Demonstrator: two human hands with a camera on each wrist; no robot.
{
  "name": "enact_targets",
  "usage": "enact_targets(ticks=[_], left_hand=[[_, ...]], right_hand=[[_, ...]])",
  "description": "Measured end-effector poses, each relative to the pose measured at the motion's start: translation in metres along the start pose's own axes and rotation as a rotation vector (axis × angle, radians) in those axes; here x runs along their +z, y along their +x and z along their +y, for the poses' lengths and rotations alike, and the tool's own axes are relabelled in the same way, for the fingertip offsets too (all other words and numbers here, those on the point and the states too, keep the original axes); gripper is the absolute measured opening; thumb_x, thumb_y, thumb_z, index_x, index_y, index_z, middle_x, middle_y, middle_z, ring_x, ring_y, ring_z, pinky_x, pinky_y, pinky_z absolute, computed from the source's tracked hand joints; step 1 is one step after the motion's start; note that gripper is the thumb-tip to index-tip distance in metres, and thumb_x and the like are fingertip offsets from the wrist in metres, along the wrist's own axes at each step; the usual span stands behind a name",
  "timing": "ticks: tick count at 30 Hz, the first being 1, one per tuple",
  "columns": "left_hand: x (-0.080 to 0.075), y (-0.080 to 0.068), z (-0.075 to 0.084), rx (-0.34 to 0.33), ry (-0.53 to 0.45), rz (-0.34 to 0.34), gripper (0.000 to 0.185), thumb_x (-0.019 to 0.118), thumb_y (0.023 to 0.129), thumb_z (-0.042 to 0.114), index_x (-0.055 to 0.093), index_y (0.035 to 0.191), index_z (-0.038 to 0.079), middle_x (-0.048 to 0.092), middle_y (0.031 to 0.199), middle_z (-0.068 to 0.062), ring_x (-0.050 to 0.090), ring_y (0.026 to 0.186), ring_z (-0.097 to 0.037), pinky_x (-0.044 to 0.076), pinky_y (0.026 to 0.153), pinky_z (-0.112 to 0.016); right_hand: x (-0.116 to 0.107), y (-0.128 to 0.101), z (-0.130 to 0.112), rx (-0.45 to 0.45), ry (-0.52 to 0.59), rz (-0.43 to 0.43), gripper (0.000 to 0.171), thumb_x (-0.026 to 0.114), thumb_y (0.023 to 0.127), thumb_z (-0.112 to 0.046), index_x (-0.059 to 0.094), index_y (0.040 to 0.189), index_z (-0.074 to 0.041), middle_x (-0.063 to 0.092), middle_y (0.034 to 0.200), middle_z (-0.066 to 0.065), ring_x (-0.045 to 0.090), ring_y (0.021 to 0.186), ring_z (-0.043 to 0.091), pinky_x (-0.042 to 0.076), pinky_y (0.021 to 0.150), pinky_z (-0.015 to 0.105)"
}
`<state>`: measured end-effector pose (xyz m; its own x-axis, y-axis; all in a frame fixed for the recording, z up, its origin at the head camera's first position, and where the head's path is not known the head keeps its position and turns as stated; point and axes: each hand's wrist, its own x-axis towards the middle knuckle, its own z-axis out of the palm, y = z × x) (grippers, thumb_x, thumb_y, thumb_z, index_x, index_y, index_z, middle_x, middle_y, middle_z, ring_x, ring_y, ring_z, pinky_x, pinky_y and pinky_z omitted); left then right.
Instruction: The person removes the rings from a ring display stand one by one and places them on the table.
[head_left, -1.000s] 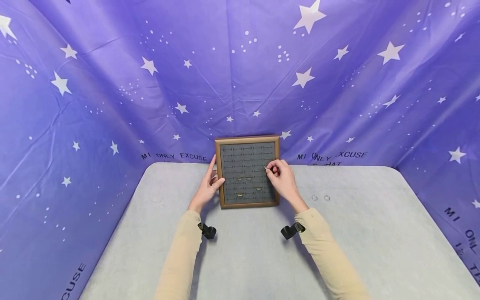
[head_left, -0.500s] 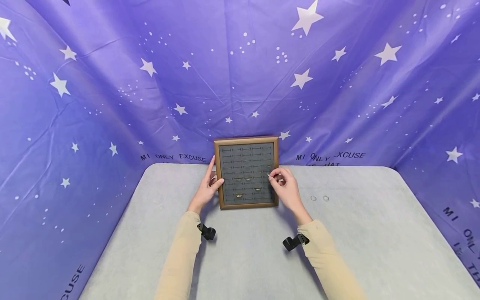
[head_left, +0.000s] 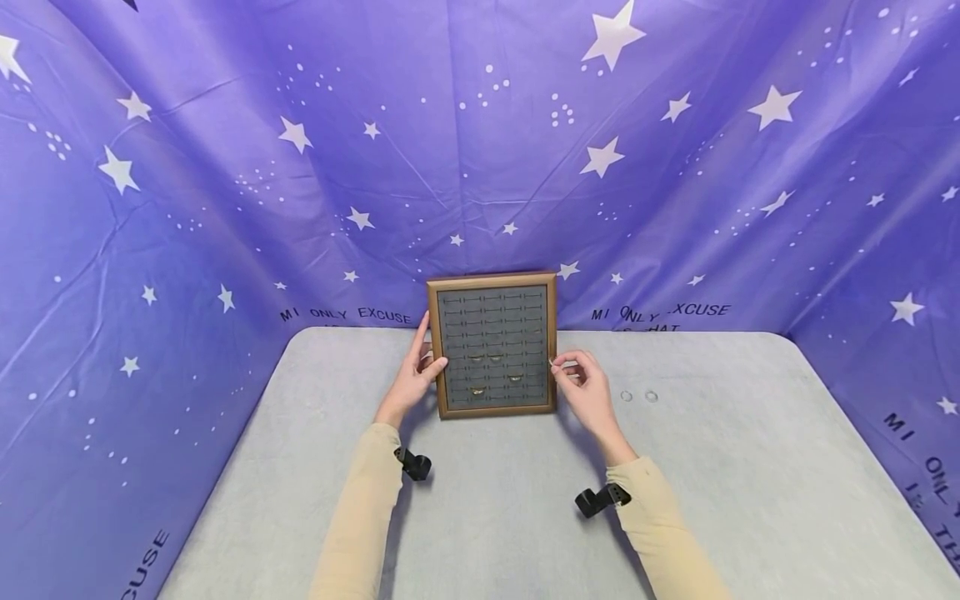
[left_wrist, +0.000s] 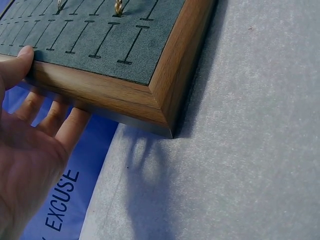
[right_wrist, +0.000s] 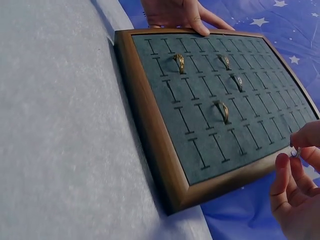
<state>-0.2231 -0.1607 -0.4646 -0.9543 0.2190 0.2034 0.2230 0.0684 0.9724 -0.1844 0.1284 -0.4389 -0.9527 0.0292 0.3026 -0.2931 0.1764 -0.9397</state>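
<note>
A wood-framed grey ring tray (head_left: 442, 350) (right_wrist: 150, 125) (left_wrist: 165, 75) stands tilted at the table's far edge against the backdrop. Several gold rings (head_left: 496, 357) (right_wrist: 223, 111) sit in its slots. My left hand (head_left: 423, 364) (right_wrist: 180, 12) grips the tray's left edge, with the thumb (left_wrist: 17, 65) on top and the fingers (left_wrist: 55, 120) underneath. Just off the tray's right edge, my right hand (head_left: 558, 364) (right_wrist: 295, 150) pinches a small ring (head_left: 552, 361) (right_wrist: 296, 152) between thumb and forefinger.
Two loose rings (head_left: 626, 396) (head_left: 651, 396) lie on the grey table (head_left: 495, 500) to the right of my right hand. A purple star-printed backdrop (head_left: 480, 167) closes in the table at the back and both sides.
My right hand has drawn back from over the tray's right-hand slots to just past its right edge, still pinching the ring. The left hand and tray have stayed put.
</note>
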Motion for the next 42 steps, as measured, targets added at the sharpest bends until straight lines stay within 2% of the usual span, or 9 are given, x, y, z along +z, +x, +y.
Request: enact_targets(ticks=[5, 12, 20, 25, 35, 42], left_hand=[[0.001, 0.0, -0.001, 0.026, -0.004, 0.003, 0.081, 0.055, 0.096, -0.003, 0.006, 0.157, 0.018, 0.045, 0.136, -0.029, 0.049, 0.117, -0.03, 0.039, 0.1, -0.04], [0.001, 0.0, -0.002, 0.031, -0.017, 0.002, 0.081, 0.055, 0.095, -0.003, 0.006, 0.157, 0.017, 0.048, 0.13, -0.03, 0.051, 0.113, -0.026, 0.042, 0.095, -0.029], [0.001, 0.0, -0.002, 0.016, -0.013, 0.002, 0.081, 0.055, 0.096, -0.003, 0.007, 0.157, 0.02, 0.046, 0.134, -0.029, 0.048, 0.117, -0.032, 0.037, 0.102, -0.043], [0.001, -0.001, -0.003, 0.017, -0.01, 0.006, 0.081, 0.055, 0.096, -0.002, 0.007, 0.157, 0.021, 0.045, 0.135, -0.028, 0.047, 0.118, -0.032, 0.036, 0.103, -0.044], [0.001, 0.001, -0.002, 0.023, -0.025, -0.001, 0.081, 0.055, 0.096, -0.002, 0.007, 0.157, 0.021, 0.045, 0.136, -0.028, 0.046, 0.12, -0.034, 0.033, 0.105, -0.05], [0.0, 0.001, -0.001, 0.026, -0.023, -0.003, 0.081, 0.055, 0.096, -0.001, 0.006, 0.157, 0.02, 0.042, 0.139, -0.028, 0.045, 0.119, -0.034, 0.032, 0.105, -0.051]], right_hand=[[-0.006, -0.002, 0.003, 0.036, -0.002, 0.02, 0.011, 0.06, 0.087, 0.012, 0.059, 0.097, 0.016, 0.055, 0.106, 0.026, 0.056, 0.083, 0.024, 0.048, 0.068, 0.015], [-0.012, -0.005, 0.008, 0.07, 0.01, 0.032, 0.011, 0.06, 0.087, 0.011, 0.059, 0.098, 0.016, 0.056, 0.108, 0.026, 0.056, 0.083, 0.029, 0.047, 0.066, 0.014], [-0.019, -0.007, 0.012, 0.082, 0.008, 0.044, 0.012, 0.06, 0.087, 0.012, 0.059, 0.098, 0.016, 0.054, 0.108, 0.025, 0.056, 0.08, 0.016, 0.048, 0.065, 0.014], [-0.024, -0.009, 0.015, 0.095, -0.003, 0.049, 0.012, 0.059, 0.088, 0.011, 0.059, 0.098, 0.016, 0.053, 0.108, 0.024, 0.057, 0.08, 0.014, 0.048, 0.066, 0.014], [-0.041, -0.009, 0.023, 0.063, -0.053, 0.072, 0.011, 0.06, 0.087, 0.011, 0.06, 0.097, 0.015, 0.055, 0.105, 0.025, 0.058, 0.078, 0.012, 0.046, 0.064, 0.012], [-0.054, -0.01, 0.026, 0.042, -0.103, 0.057, 0.012, 0.06, 0.088, 0.01, 0.06, 0.098, 0.015, 0.054, 0.105, 0.025, 0.058, 0.078, 0.01, 0.046, 0.065, 0.012]])
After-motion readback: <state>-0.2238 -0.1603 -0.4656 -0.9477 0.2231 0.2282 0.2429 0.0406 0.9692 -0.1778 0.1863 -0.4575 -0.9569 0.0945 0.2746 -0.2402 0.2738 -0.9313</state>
